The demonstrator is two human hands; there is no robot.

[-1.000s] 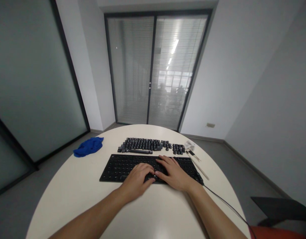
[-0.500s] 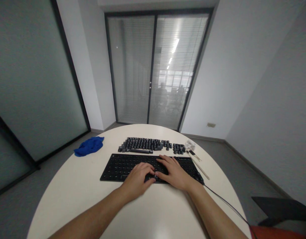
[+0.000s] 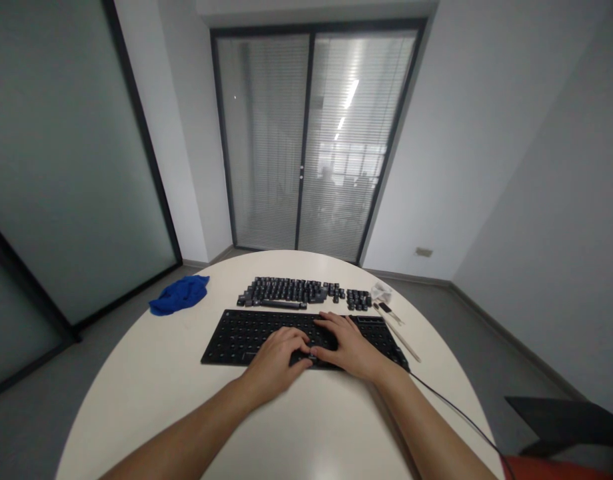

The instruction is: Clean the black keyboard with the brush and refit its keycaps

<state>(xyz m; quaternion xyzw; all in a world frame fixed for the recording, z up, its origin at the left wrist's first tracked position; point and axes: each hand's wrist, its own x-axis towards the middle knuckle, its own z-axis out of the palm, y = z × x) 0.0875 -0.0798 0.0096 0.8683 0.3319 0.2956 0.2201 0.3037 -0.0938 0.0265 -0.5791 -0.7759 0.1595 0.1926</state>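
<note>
A black keyboard base [image 3: 236, 337] with its keycaps off lies in the middle of the round white table [image 3: 151, 387]. My left hand [image 3: 278, 363] rests on its near edge with the fingers curled and the fingertips pinched close to a small pale thing [image 3: 312, 354] that I cannot make out. My right hand [image 3: 352, 348] lies flat on the keyboard just to the right, fingers stretched toward the far rows, its thumb meeting my left fingertips. The loose black keycaps [image 3: 291, 291] sit in rows behind the keyboard.
A crumpled blue cloth [image 3: 179, 295] lies at the table's far left. At the far right are a small clear bag [image 3: 381, 291] and thin stick-like tools [image 3: 400, 331]. The keyboard cable [image 3: 451, 407] runs off the right edge. A dark chair [image 3: 566, 420] stands at the lower right.
Both hands stay on the keyboard in almost the same pose. My left fingertips have shifted slightly toward my right thumb.
</note>
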